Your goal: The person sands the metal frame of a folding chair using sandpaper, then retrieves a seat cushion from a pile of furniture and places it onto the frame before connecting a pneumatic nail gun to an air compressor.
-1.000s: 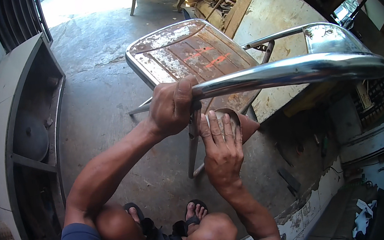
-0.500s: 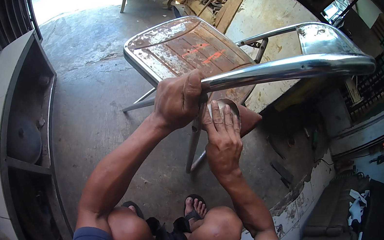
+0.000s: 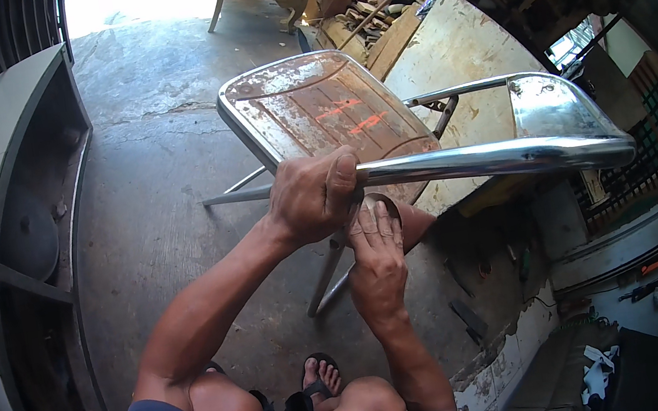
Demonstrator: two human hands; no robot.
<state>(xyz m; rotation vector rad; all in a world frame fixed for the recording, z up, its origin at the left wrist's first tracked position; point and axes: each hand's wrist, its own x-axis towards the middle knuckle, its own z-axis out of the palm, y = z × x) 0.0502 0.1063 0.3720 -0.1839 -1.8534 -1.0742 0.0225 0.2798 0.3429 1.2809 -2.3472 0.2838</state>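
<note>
A metal folding chair (image 3: 313, 94) with bright chrome tubing and a rusty, peeling panel marked in orange stands tilted in front of me. My left hand (image 3: 315, 195) is closed in a fist around the end of its near chrome tube (image 3: 474, 158). Just below and to the right, my right hand (image 3: 378, 257) presses a curled reddish-brown sheet (image 3: 416, 225), which looks like sandpaper, up by the underside of the tube. Its fingers lie straight along the sheet's pale back. The thumb is hidden, as is the spot where the sheet meets the metal.
An open grey cabinet (image 3: 25, 139) lies along the left. Behind the chair is a worn pale board (image 3: 459, 53), with wood scraps (image 3: 378, 18) beyond. Loose tools (image 3: 469, 319) lie on the concrete floor (image 3: 156, 171) at the right, near a dark cushioned seat (image 3: 551, 376).
The chair and both hands sit lower in the picture as the view shifts. My right hand has slid slightly left with the sheet, closer under my left hand, which keeps its grip.
</note>
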